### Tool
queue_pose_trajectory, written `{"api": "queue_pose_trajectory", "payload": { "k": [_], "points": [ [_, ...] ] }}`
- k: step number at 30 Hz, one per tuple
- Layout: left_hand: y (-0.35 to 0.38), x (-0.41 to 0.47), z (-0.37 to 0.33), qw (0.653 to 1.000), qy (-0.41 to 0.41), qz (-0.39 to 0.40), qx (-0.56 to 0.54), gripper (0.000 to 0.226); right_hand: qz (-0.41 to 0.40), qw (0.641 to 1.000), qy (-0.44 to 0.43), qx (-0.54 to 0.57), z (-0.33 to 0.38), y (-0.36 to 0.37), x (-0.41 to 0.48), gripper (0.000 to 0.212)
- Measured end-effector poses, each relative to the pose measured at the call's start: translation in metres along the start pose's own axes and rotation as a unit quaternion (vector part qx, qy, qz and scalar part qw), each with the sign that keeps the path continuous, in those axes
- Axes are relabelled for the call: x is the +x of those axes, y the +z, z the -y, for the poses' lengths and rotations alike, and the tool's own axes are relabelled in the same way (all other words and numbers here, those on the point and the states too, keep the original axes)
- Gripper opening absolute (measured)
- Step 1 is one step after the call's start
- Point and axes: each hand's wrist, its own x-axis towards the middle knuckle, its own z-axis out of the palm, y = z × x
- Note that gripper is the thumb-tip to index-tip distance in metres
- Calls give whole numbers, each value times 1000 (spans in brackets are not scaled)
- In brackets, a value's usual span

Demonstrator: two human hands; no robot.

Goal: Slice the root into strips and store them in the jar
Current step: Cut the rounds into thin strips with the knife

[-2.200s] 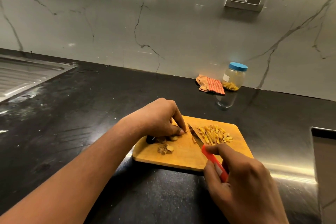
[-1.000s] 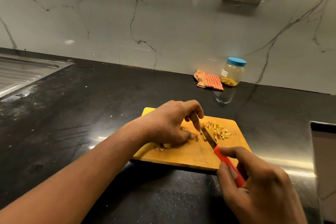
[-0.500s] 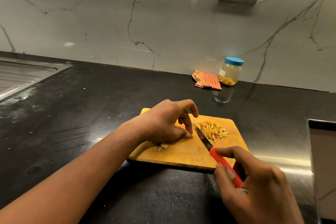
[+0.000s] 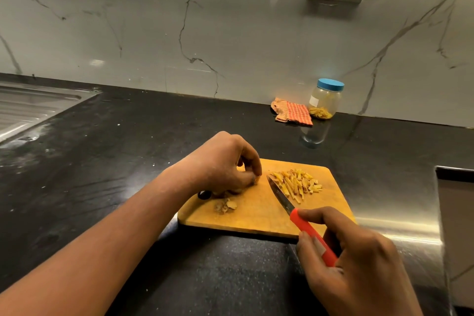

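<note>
The left hand sits knuckles-up on the cutting board, its fingers curled down and pinching a small root piece against the wood; most of that piece is hidden under the fingers. Just to its right lies the knife, whose blade slants across the board with the tip near the left fingertips. The right hand is wrapped round its red handle, off the board's near edge. Beside the blade, on the far right of the board, is a pile of yellow strips. A few peel scraps lie near the left wrist. The board rests on a black tabletop. Well behind it, against the marble wall, stands the jar with its blue lid on and some strips at the bottom, just beside a checked cloth.
</note>
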Motion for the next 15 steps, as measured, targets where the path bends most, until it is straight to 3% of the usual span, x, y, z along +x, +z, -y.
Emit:
{"api": "queue_pose_trajectory", "payload": {
  "k": [15],
  "points": [
    [6,4,1,999,0,20,43,14,-5,1000,-4,4,-3,5,1,28]
  ]
}}
